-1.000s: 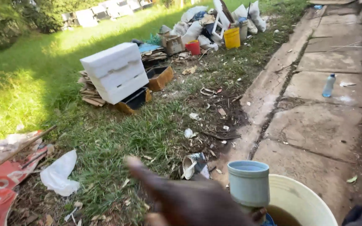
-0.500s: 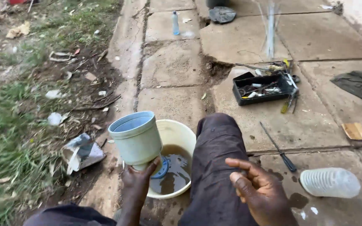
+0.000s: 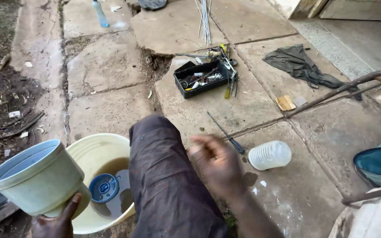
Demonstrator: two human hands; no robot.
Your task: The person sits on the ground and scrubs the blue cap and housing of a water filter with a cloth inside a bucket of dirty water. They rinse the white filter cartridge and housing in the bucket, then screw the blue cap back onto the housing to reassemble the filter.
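My left hand (image 3: 56, 219) holds a pale green plastic cup (image 3: 38, 176) from below, tilted, over a cream bucket (image 3: 94, 152) of murky water with a blue lid (image 3: 103, 188) floating in it. My right hand (image 3: 217, 165) is blurred, fingers loosely apart, holding nothing, hovering by my dark-trousered knee (image 3: 164, 176). Just beyond that hand lie a screwdriver (image 3: 225, 132) and a clear plastic bottle (image 3: 270, 154) on its side.
A black tray of tools (image 3: 201, 78) sits on the cracked concrete slabs, a dark rag (image 3: 303, 66) to its right. A metal bar (image 3: 345, 90) crosses at right. A blue bottle (image 3: 100, 13) stands far off. Dirt and litter line the left edge.
The view has swung right from the grass to the concrete. My right hand lifted off my knee and moved toward the screwdriver. The cup stays in my left hand, now lower left.
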